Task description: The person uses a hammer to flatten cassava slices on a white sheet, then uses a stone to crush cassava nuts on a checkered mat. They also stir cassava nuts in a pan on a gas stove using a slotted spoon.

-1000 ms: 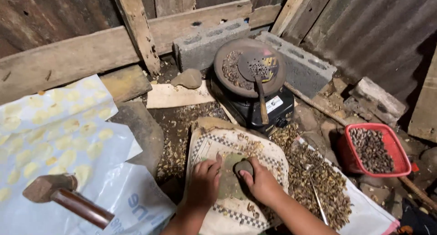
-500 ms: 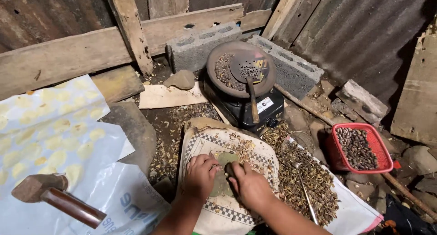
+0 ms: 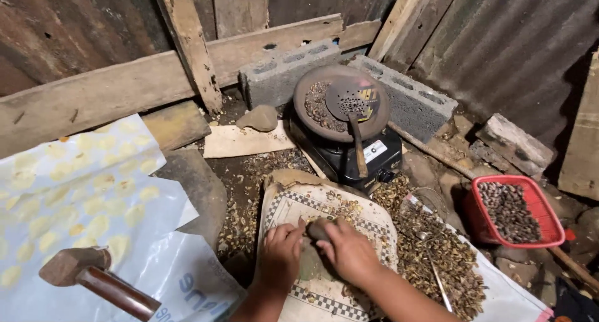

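Nearest, a hammer (image 3: 93,277) lay on a plastic sheet (image 3: 81,197). The left hand (image 3: 281,254) pressed curled fingers onto a patterned sack (image 3: 331,234) on the floor, while the right hand (image 3: 349,252) closed its fingers around a small stone (image 3: 317,229). Shells (image 3: 437,253) lay right. Farther off sat a red basket (image 3: 515,213) and a pan (image 3: 340,102) on a stove (image 3: 355,156).

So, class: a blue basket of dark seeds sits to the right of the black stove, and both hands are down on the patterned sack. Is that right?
Not quite. The basket is red, not blue, as the head view shows. The rest holds: it carries dark seeds and sits right of the black stove, while the left hand and right hand are down on the patterned sack.
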